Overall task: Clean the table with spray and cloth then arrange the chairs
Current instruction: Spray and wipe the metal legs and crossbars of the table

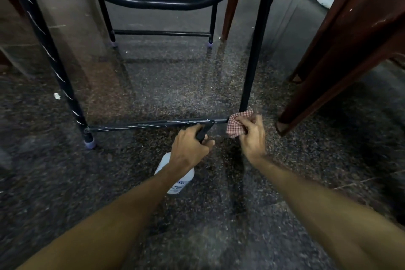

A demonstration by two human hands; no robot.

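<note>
I am looking low, under a black metal table frame standing on a dark speckled floor. My left hand grips the black trigger head of a white spray bottle, whose nozzle points at the low crossbar. My right hand holds a red-and-white checked cloth bunched against the crossbar's right end, at the foot of the front right leg. Pale streaks run along the crossbar and the front left leg.
A brown plastic chair stands close on the right, its leg nearly touching the cloth. Another brown chair leg shows behind the frame. Purple caps cover the table feet. Small white scraps lie on the floor.
</note>
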